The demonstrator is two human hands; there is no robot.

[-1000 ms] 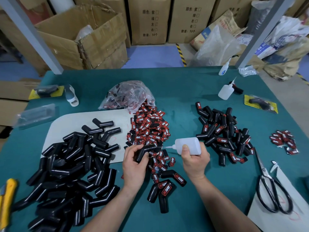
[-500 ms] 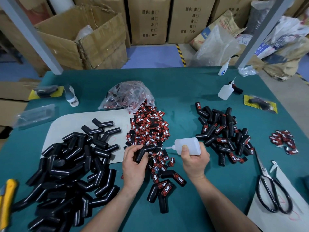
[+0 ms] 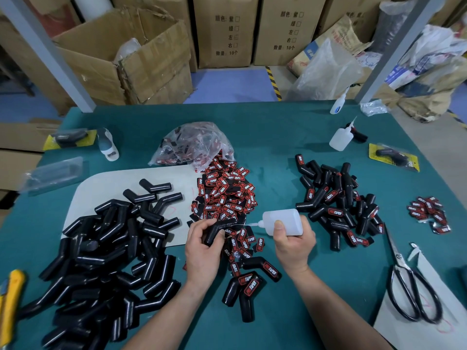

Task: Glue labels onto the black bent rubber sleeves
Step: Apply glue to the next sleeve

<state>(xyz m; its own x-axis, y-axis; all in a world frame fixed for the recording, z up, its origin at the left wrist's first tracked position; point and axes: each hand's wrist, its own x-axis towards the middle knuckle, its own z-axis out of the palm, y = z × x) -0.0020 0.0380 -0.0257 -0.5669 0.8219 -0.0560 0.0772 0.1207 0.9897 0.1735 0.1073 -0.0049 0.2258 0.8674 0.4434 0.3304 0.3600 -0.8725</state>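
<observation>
Grips a black bent sleeve (image 3: 219, 227) in the left hand (image 3: 202, 251), clasps a glue bottle (image 3: 285, 218) in the right hand (image 3: 294, 245), nozzle toward the sleeve, over scattered red labels (image 3: 225, 195).

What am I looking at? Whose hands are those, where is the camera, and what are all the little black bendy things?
There is no machine here, just a person working. The camera sits on the person's head and looks down, so you see their two arms as if they were yours. The left hand holds one black bent rubber sleeve. The right hand grips a white glue bottle, and its nozzle points at that sleeve. On the green table lie a big pile of plain sleeves on the left and a heap of red-and-black labels in the middle. On the right is a pile of sleeves that already wear labels. Scissors lie at the far right.
</observation>
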